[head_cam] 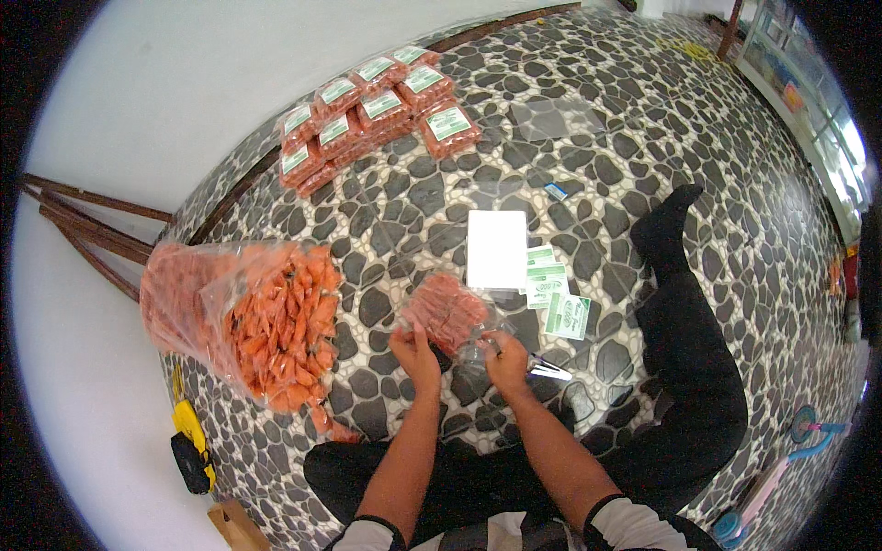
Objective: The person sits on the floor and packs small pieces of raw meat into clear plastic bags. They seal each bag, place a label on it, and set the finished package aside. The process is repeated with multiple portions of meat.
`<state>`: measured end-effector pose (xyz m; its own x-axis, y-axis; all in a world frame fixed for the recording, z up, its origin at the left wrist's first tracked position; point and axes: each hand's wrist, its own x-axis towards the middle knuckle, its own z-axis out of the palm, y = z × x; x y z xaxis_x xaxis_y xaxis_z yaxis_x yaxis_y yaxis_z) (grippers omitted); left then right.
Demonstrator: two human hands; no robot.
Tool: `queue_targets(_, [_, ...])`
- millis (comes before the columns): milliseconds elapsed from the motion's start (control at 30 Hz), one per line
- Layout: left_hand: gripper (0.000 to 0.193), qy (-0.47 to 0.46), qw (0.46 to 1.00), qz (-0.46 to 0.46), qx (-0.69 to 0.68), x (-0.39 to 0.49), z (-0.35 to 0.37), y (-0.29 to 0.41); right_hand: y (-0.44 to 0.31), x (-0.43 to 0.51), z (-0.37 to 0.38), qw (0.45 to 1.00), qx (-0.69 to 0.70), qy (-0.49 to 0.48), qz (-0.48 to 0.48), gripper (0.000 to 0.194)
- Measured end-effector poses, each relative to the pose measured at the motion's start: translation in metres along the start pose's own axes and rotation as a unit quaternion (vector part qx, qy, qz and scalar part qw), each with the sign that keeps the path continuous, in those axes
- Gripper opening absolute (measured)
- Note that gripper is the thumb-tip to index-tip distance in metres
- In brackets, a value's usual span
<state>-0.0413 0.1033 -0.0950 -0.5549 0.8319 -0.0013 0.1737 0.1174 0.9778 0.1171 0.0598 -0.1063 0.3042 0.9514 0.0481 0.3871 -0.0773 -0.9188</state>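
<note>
A clear plastic bag of small reddish packets (pixel 446 310) lies on the floor before me. My left hand (pixel 417 350) grips its near left edge, with the thumb on the plastic. At its right end my right hand (pixel 505 355) pinches the loose clear film. Just right of that hand lies a pair of scissors (pixel 549 369), partly hidden. Beyond the bag is a white rectangular board or pad (pixel 496 249), and printed green and white labels (pixel 567 316) overlap beside it. A large clear sack of orange packets (pixel 282 324) lies on its side at the left, its mouth towards me.
Several filled, labelled bags (pixel 380 103) are stacked by the wall. Flat clear plastic (pixel 557 119) and a small blue packet (pixel 555 191) lie on the stone-patterned floor. My black-clothed leg (pixel 689 344) extends at the right, near a scooter (pixel 765 489). A black pouch (pixel 189 463) is at the lower left.
</note>
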Motion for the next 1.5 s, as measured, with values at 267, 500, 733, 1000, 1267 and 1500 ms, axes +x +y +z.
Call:
queue_targets(267, [0.070,-0.135,0.974,-0.181,0.012,-0.035,-0.010,-0.006,-0.003,0.013,0.021,0.995,-0.091,-0.029,-0.031,0.020])
queue_targets(500, [0.067,-0.121,0.973,-0.191,-0.056,-0.043,-0.013,-0.006,-0.005,0.004,0.006,0.993,-0.038,-0.088,-0.072,0.018])
queue_targets(733, [0.055,-0.156,0.969,-0.189,-0.042,-0.043,-0.012,-0.003,-0.031,0.019,0.010,0.945,-0.193,-0.243,-0.105,0.024])
queue_targets(1000, [0.045,-0.169,0.966,-0.194,-0.021,-0.044,-0.015,-0.016,-0.023,0.008,0.007,0.966,-0.137,-0.219,-0.011,0.043])
queue_targets(1267, [0.033,-0.168,0.967,-0.186,-0.044,-0.041,-0.014,-0.019,-0.040,0.028,0.010,0.930,-0.245,-0.272,0.042,0.064])
queue_targets(1500, [0.023,-0.186,0.968,-0.167,-0.029,-0.042,-0.020,-0.042,-0.020,0.011,0.006,0.933,-0.200,-0.289,-0.075,0.050])
